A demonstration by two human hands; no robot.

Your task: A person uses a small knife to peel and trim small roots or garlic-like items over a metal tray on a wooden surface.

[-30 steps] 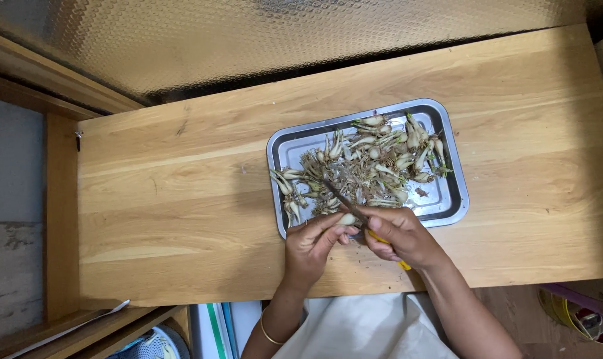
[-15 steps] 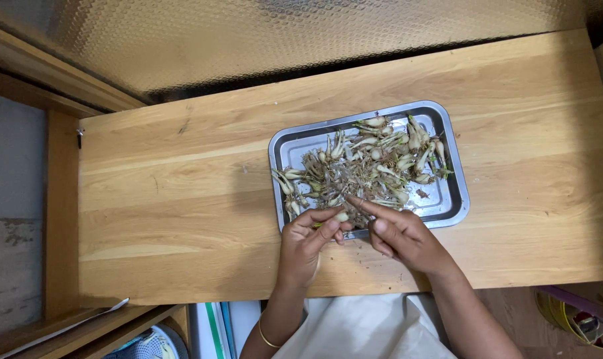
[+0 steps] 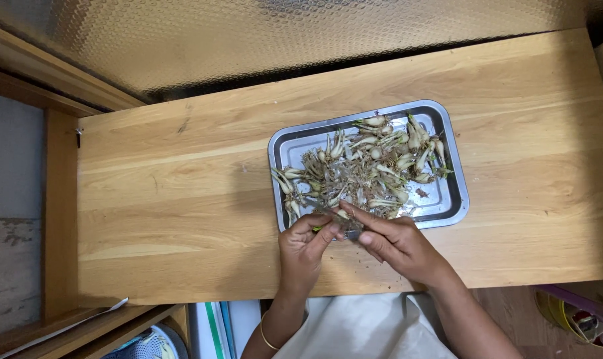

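Both our hands, left hand point(image 3: 306, 247) and right hand point(image 3: 394, 240), pinch one small bulb point(image 3: 342, 215) at the tray point(image 3: 455, 199) rim, centre frame; our fingers could slip.

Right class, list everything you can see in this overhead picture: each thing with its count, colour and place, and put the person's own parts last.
Wooden table: one, light brown, filling the middle of the view.
Metal tray: one, silver, on the table right of centre.
Small bulbs with roots: many, pale with green tips, heaped in the tray.
Embossed metal sheet: one, silvery-gold, behind the table.
Bracelet: one, gold, on the left wrist.
Pale cloth: one, off-white, on the lap below the table.
Left hand: one, at the tray's near edge, pinching a small bulb.
Right hand: one, beside the left, fingers on the same piece.
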